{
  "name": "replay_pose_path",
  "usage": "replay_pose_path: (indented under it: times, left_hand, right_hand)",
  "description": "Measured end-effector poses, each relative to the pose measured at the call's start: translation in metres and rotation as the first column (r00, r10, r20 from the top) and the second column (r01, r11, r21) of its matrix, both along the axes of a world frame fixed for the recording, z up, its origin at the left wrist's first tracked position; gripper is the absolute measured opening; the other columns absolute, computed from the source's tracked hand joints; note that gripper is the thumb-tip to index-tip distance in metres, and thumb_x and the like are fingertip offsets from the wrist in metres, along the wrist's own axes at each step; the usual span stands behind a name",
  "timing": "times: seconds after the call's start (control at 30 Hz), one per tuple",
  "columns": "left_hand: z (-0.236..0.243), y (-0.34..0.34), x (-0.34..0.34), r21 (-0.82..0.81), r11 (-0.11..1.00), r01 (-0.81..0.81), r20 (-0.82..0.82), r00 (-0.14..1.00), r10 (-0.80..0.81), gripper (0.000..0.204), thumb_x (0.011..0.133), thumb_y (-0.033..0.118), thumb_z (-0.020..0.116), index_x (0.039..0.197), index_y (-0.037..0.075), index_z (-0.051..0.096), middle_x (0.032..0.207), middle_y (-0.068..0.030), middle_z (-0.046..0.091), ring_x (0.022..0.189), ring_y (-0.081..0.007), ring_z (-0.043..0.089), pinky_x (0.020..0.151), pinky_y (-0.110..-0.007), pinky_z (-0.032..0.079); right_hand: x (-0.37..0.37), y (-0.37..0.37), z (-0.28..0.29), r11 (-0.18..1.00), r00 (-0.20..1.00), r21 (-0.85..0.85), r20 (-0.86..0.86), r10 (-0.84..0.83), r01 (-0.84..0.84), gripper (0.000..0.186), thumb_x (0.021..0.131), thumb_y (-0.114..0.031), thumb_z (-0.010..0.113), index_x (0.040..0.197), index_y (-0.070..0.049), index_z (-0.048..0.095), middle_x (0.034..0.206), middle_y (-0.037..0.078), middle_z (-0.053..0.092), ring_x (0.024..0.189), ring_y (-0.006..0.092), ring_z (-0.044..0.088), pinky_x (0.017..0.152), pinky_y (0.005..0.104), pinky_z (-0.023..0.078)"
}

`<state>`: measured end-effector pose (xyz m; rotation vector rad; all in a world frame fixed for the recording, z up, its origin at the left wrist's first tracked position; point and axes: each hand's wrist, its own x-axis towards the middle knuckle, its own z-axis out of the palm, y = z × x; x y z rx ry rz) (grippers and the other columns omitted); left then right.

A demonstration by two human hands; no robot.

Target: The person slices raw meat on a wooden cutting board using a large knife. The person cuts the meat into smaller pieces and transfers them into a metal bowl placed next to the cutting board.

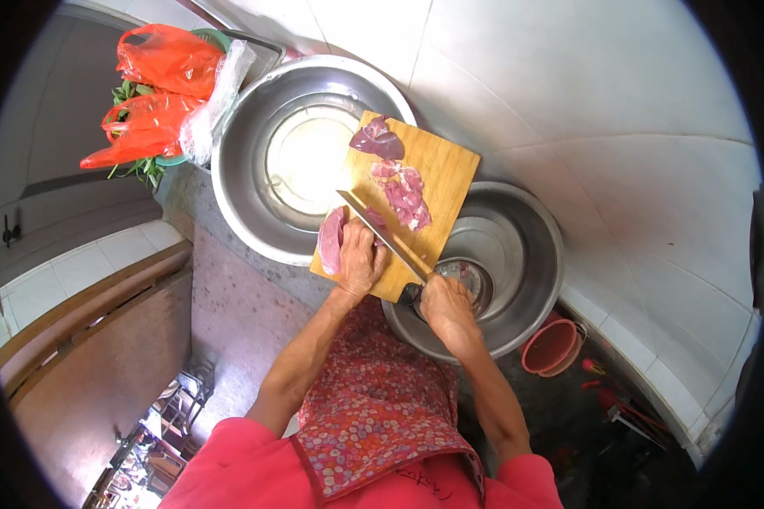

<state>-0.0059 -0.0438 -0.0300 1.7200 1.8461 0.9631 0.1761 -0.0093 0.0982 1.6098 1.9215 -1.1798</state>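
A wooden cutting board (452, 167) rests across two steel basins. My left hand (358, 254) presses a pink slab of meat (331, 240) on the board's lower left, with curled fingers beside the blade. My right hand (446, 301) grips a knife at the board's lower edge, its long blade (399, 253) angled up-left across the meat. Chopped pieces of meat (406, 204) lie in the middle right of the board, and a darker, glossy piece (380, 140) sits near its top.
A large basin (238, 158) is behind the board, a second (535, 271) right below it. Red plastic bags (165, 59) and leafy greens (148, 170) sit upper left. A tiled wall (620, 85) rises at right. A red bucket (552, 343) stands on the dark floor, lower right.
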Motion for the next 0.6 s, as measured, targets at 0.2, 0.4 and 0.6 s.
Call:
replay_pose_path:
  times: [0.2,0.4,0.6]
  left_hand:
    - [0.01,0.006,0.004,0.063,0.997,-0.05,-0.003,0.999,0.05,0.039,0.078,-0.001,0.07,0.115,-0.001,0.055,0.114,-0.0236,0.055,0.104,-0.0442,0.053,0.091,-0.05,0.045]
    - [0.012,0.007,0.0,0.06,0.998,-0.002,-0.025,1.0,0.004,0.035,0.075,-0.004,0.066,0.107,-0.001,0.053,0.109,-0.0222,0.053,0.099,-0.0432,0.052,0.087,-0.05,0.046]
    - [0.011,0.002,0.005,0.024,0.998,-0.062,0.07,0.996,0.06,0.031,0.076,-0.002,0.068,0.104,0.003,0.056,0.109,-0.0193,0.051,0.101,-0.0401,0.052,0.088,-0.048,0.047]
  right_hand:
    - [0.009,-0.018,0.007,0.996,0.998,0.082,0.045,-0.034,0.031,0.013,0.083,-0.006,0.061,0.09,0.001,0.069,0.097,0.026,0.069,0.094,0.0456,0.067,0.084,0.0536,0.053]
    - [-0.028,-0.003,-0.019,0.991,0.998,0.124,0.003,-0.059,0.058,0.014,0.085,-0.008,0.062,0.09,0.003,0.069,0.095,0.028,0.069,0.095,0.0461,0.068,0.084,0.0527,0.054]
    - [0.043,-0.028,-0.03,0.971,0.996,0.234,0.065,-0.062,0.045,0.02,0.091,-0.018,0.064,0.089,0.001,0.069,0.078,0.027,0.068,0.077,0.0459,0.067,0.074,0.0535,0.053]
